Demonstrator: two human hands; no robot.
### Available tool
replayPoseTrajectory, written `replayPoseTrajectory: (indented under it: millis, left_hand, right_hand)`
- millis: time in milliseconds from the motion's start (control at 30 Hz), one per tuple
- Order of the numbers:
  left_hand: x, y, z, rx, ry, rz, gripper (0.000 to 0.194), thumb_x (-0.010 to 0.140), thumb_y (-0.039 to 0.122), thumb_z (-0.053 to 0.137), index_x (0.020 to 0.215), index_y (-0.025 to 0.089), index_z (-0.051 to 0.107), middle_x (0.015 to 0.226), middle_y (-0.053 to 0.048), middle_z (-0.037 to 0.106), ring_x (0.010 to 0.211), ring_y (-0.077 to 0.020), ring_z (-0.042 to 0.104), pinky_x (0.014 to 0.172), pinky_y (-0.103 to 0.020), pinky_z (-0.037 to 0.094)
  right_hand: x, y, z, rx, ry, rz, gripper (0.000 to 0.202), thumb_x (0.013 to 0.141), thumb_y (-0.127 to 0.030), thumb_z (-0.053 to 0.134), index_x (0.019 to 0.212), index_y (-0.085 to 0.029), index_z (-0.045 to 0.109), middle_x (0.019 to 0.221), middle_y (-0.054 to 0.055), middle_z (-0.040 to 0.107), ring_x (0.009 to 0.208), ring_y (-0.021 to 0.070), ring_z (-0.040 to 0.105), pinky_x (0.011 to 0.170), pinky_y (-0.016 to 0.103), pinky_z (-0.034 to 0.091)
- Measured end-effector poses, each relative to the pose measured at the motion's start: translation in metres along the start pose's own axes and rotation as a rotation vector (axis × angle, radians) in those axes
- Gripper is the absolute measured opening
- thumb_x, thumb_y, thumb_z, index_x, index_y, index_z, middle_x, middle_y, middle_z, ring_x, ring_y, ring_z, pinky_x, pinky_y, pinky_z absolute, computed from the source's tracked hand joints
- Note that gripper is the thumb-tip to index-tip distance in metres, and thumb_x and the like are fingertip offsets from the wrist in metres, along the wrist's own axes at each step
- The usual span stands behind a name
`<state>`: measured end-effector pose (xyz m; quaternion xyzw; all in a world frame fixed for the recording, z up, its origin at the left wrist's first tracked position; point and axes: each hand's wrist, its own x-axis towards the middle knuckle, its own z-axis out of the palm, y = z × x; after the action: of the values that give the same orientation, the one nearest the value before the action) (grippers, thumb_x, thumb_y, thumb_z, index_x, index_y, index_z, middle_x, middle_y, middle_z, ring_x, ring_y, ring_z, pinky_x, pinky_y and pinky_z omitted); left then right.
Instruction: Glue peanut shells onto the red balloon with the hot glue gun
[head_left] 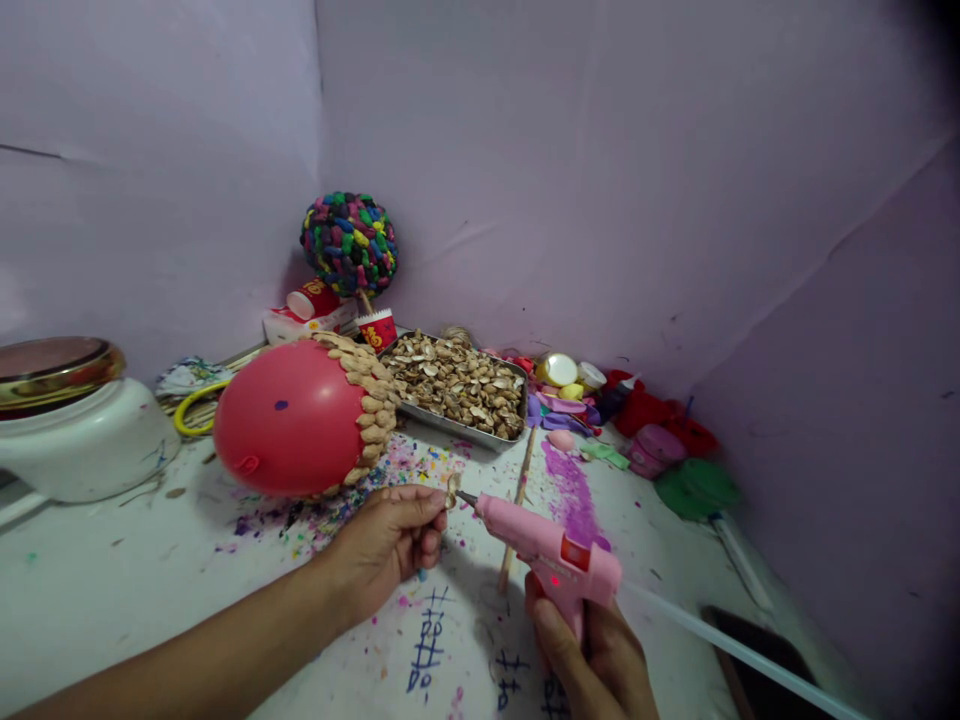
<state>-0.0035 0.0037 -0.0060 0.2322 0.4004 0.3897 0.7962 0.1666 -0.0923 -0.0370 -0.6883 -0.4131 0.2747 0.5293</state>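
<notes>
Between thumb and fingers, my left hand point(394, 545) pinches a peanut shell point(453, 490), its hollow side partly visible. My right hand point(592, 655) is wrapped round the handle of a pink hot glue gun point(544, 545) with a red light on. The gun's dark nozzle points left, at or very near the shell; I cannot tell if they touch. A clear glue stick point(720, 640) runs out of its back. Left of the hands lies a red balloon point(289, 415), its right end covered in peanut shells point(375, 420).
Behind the hands, a metal tray point(480, 437) holds many peanut shells. A multicoloured ball point(350, 245) on a stick stands in a red cup point(376, 328). A white pot point(90, 440) is at left; paint pots point(694, 487) and balloons sit right. A wooden stick point(517, 510) lies on the paint-spattered table.
</notes>
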Motion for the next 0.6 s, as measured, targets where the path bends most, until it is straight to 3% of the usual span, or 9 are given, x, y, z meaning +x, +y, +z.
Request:
replayPoseTrajectory:
  millis: [233, 400, 600]
  left_hand:
    - [0.0012, 0.0005, -0.0022, 0.091, -0.055, -0.03, 0.014, 0.066, 0.022, 0.065, 0.061, 0.013, 0.055, 0.05, 0.003, 0.053, 0.038, -0.0052, 0.044, 0.039, -0.017, 0.027]
    - [0.0044, 0.0005, -0.0074, 0.136, -0.115, -0.009, 0.016, 0.07, 0.028, 0.061, 0.065, 0.013, 0.059, 0.054, 0.001, 0.056, 0.038, -0.0064, 0.045, 0.037, -0.019, 0.024]
    - [0.0039, 0.0022, -0.0051, 0.12, -0.094, 0.018, 0.017, 0.066, 0.024, 0.067, 0.059, 0.013, 0.057, 0.046, 0.002, 0.051, 0.037, -0.0053, 0.043, 0.038, -0.018, 0.026]
  right_hand:
    - [-0.0015, -0.0016, 0.0016, 0.0, -0.028, 0.033, 0.042, 0.065, -0.052, 0.063, 0.085, -0.015, 0.069, 0.084, 0.011, 0.07, 0.079, 0.0278, 0.062, 0.064, 0.031, 0.048]
    - [-0.0017, -0.0039, 0.002, 0.006, -0.046, 0.043, 0.046, 0.066, -0.054, 0.06, 0.086, -0.013, 0.067, 0.088, 0.012, 0.069, 0.084, 0.0293, 0.061, 0.074, 0.036, 0.047]
    - [-0.0023, -0.0049, 0.0017, 0.063, -0.06, 0.023, 0.042, 0.066, -0.052, 0.062, 0.085, -0.015, 0.067, 0.082, 0.011, 0.07, 0.078, 0.0276, 0.062, 0.069, 0.034, 0.048]
